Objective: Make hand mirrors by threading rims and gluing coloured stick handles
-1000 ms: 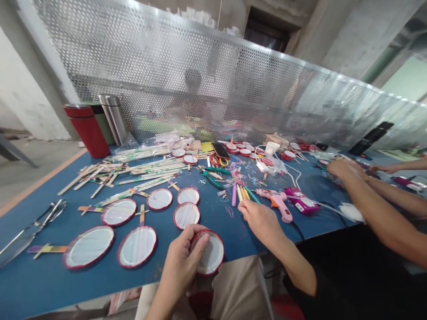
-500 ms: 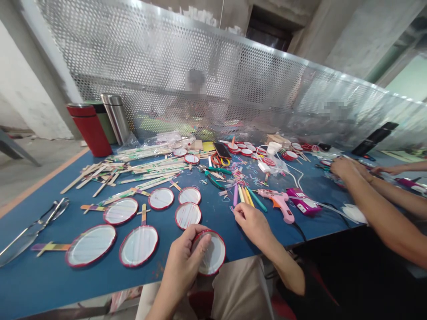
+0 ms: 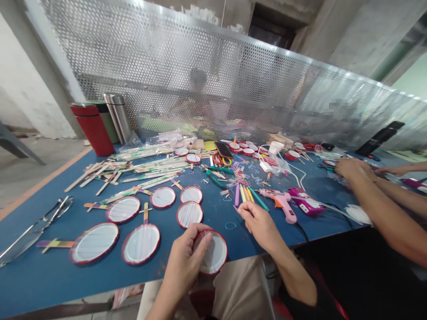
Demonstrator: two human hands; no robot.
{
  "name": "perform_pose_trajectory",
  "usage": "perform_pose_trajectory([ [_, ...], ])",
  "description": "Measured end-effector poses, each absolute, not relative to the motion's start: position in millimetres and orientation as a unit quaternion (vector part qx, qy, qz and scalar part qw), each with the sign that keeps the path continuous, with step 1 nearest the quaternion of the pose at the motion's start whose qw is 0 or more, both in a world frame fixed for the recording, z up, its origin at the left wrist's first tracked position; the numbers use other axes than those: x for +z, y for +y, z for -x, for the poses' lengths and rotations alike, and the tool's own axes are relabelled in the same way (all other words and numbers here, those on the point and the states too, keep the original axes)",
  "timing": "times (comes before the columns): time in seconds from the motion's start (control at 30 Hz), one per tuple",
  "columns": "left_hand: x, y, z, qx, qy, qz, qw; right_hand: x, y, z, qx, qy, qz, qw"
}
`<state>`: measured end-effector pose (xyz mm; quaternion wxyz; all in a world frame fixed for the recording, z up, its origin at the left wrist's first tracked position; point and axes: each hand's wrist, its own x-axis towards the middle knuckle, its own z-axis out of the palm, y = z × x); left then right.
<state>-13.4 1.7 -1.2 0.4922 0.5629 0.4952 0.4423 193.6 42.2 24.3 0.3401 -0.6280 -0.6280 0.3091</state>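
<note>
My left hand (image 3: pixel 188 253) grips a round, red-rimmed lid (image 3: pixel 216 253) with a pale inside, thumb across its face, at the table's front edge. To the right, my right hand (image 3: pixel 258 222) has its thumb and forefinger pinched together near the ends of coloured sticks (image 3: pixel 246 194); a small purple bit shows by the fingertips, too small to name. A thin rubber band (image 3: pixel 230 226) lies on the table between the hands. Left of them lie more red-rimmed lids, several with stick handles, such as one nearby (image 3: pixel 141 243).
Beyond my right hand are a pink glue gun (image 3: pixel 282 205) and a purple box (image 3: pixel 305 202). Pliers (image 3: pixel 215 178), wooden sticks (image 3: pixel 100 175), glasses (image 3: pixel 36 231) and a red bottle (image 3: pixel 91 129) lie or stand around. Another person's arm (image 3: pixel 383 209) reaches in at the right.
A thin rubber band now lies on the table left of my right hand, where none showed before. My right hand has shifted slightly right. My left hand keeps hold of the lid.
</note>
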Motion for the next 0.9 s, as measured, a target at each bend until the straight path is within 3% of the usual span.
perform_pose_trajectory([
  [0.17, -2, 3, 15, 0.448, 0.466, -0.552, 0.527, 19, 24, -169, 0.550, -0.561, 0.485, 0.385],
  [0.27, -1, 3, 17, 0.450, 0.433, -0.512, 0.590, 14, 16, -153, 0.625, -0.509, 0.444, 0.391],
  [0.43, 3, 5, 19, 0.444, 0.404, -0.491, 0.631, 8, 11, -140, 0.653, -0.476, 0.418, 0.415],
  [0.63, 0, 3, 22, 0.462, 0.419, -0.493, 0.606, 6, 7, -135, 0.650, -0.448, 0.436, 0.431],
  [0.8, 1, 2, 21, 0.442, 0.403, -0.512, 0.616, 14, 8, -129, 0.681, -0.344, 0.423, 0.489],
  [0.9, 4, 3, 20, 0.436, 0.410, -0.526, 0.604, 18, 7, -130, 0.658, -0.375, 0.399, 0.517],
])
